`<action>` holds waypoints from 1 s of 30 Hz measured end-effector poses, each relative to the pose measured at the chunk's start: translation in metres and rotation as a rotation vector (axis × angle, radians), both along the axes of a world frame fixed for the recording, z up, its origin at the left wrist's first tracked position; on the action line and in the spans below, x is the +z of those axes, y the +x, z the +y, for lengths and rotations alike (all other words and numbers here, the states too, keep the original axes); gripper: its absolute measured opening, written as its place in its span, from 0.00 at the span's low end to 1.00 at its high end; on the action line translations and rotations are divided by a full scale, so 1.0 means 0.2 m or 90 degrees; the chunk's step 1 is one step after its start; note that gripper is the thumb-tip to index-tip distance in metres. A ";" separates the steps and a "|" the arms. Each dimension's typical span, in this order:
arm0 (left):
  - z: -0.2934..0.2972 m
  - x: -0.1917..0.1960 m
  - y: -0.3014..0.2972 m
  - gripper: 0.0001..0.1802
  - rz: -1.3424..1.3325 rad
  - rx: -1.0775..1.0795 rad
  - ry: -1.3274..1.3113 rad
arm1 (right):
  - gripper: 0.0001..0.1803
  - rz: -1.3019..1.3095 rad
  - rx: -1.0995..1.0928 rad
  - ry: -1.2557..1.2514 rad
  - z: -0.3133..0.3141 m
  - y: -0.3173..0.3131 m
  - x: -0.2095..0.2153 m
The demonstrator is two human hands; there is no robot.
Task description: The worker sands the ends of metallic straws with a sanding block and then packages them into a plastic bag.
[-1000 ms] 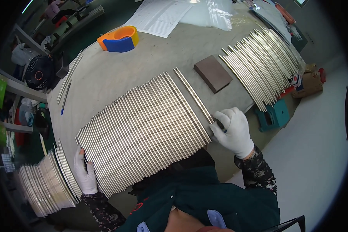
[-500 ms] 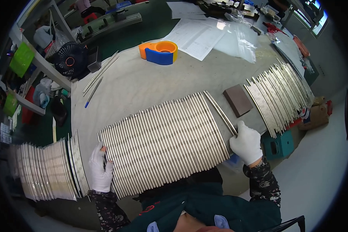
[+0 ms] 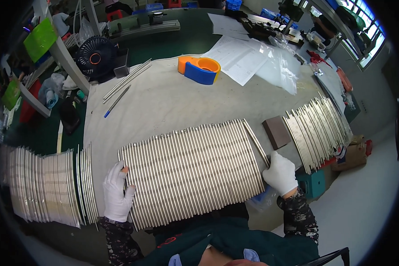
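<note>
Dozens of thin metal rods (image 3: 190,170) are lying side by side in one flat row on the grey cloth-covered table (image 3: 164,106), spanning from hand to hand, directly in front of the person.

L side: left hand (image 3: 117,193), white glove, is resting flat w/ fingers extended against the row's left end rod; palm open, nothing gripped.

Centre: rods are looking stiff, smooth and prob. slippery; each likely light, but the full row is heavy as a batch and free to roll or fan apart. Best hold, in my judgement: press inward from both outer rods, keeping ends aligned; avoid lifting mid-row.

R side: right hand (image 3: 280,173), gloved, is cupping the row's right edge near the lower rod ends, fingers curled loosely over them, not closed round any rod. One stray rod (image 3: 256,142) is lying angled atop that edge.
</note>
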State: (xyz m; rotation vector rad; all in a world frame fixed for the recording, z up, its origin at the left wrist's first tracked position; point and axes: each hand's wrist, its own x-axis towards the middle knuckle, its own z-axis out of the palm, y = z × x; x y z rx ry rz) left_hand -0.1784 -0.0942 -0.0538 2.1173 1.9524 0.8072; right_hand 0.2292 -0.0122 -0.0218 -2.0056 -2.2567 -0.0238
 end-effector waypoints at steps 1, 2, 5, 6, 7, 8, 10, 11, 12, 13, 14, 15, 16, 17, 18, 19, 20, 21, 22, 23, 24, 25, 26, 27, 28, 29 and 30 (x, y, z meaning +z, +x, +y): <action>0.00 0.00 0.00 0.26 0.011 -0.004 0.010 | 0.08 0.007 -0.001 -0.002 0.01 -0.01 0.01; -0.01 0.00 -0.01 0.26 0.022 -0.007 0.020 | 0.08 0.003 -0.001 -0.003 0.01 -0.01 0.01; 0.00 0.01 0.00 0.26 0.009 -0.024 0.025 | 0.08 -0.013 -0.031 -0.039 0.05 0.02 0.01; 0.00 0.01 0.00 0.26 0.008 -0.015 0.026 | 0.08 0.039 -0.044 -0.035 0.05 0.05 0.02; 0.00 0.00 0.00 0.26 0.011 -0.015 0.028 | 0.09 0.091 -0.056 -0.032 0.07 0.06 0.03; -0.01 0.00 0.00 0.26 0.014 -0.015 0.030 | 0.08 0.148 -0.044 -0.020 0.08 0.05 0.07; 0.01 0.01 0.01 0.26 0.013 -0.019 0.034 | 0.07 0.185 -0.029 0.018 0.14 -0.01 0.13; 0.00 0.01 0.01 0.26 0.014 -0.017 0.030 | 0.06 0.187 0.020 0.024 0.19 -0.07 0.16; 0.00 0.01 0.00 0.26 0.013 -0.014 0.025 | 0.06 0.187 0.069 0.028 0.26 -0.14 0.18; 0.00 0.01 -0.01 0.26 0.010 -0.020 0.032 | 0.07 0.142 0.125 0.035 0.33 -0.21 0.19; 0.00 0.01 -0.02 0.26 0.010 -0.021 0.031 | 0.07 0.096 0.177 0.044 0.40 -0.28 0.21; 0.00 0.01 -0.02 0.26 0.010 -0.025 0.034 | 0.08 0.085 0.223 0.040 0.49 -0.34 0.18; 0.00 0.01 -0.02 0.27 0.011 -0.029 0.037 | 0.08 0.075 0.270 0.037 0.58 -0.38 0.13; -0.01 0.00 -0.03 0.27 0.020 -0.021 0.030 | 0.09 0.069 0.299 0.026 0.68 -0.47 0.09; -0.01 0.00 -0.03 0.27 0.014 -0.018 0.028 | 0.10 0.058 0.320 0.020 0.75 -0.52 0.07; -0.01 0.00 -0.03 0.27 0.009 -0.016 0.026 | 0.09 0.052 0.337 0.032 0.82 -0.55 0.03; 0.00 0.01 -0.02 0.27 0.015 -0.025 0.028 | 0.09 0.044 0.347 0.047 0.89 -0.55 0.00; 0.01 0.02 -0.01 0.27 0.006 -0.029 0.022 | 0.09 0.053 0.343 0.048 0.94 -0.55 -0.02; 0.01 0.02 0.00 0.28 -0.005 -0.033 0.017 | 0.10 -0.010 0.331 0.057 0.99 -0.55 -0.03; 0.02 0.01 0.00 0.29 -0.009 -0.039 0.028 | 0.12 -0.075 0.315 0.066 1.02 -0.53 -0.03; 0.02 0.01 0.00 0.29 -0.003 -0.037 0.026 | 0.12 -0.069 0.317 0.066 1.02 -0.53 -0.03; 0.02 0.01 0.00 0.29 -0.016 -0.043 0.021 | 0.12 -0.066 0.317 0.104 1.00 -0.52 -0.02; 0.03 0.01 0.01 0.29 -0.030 -0.052 0.017 | 0.14 -0.067 0.314 0.143 0.98 -0.49 -0.01; 0.03 0.00 0.00 0.27 -0.020 -0.047 0.017 | 0.14 -0.064 0.314 0.144 0.94 -0.47 0.01; 0.02 0.00 0.00 0.27 -0.018 -0.042 0.015 | 0.14 -0.003 0.334 0.153 0.88 -0.45 0.02; 0.01 0.01 0.00 0.26 -0.003 -0.034 0.011 | 0.14 0.056 0.353 0.162 0.80 -0.42 0.04; 0.00 0.01 -0.01 0.25 0.010 -0.025 0.009 | 0.16 0.083 0.387 0.145 0.70 -0.40 0.09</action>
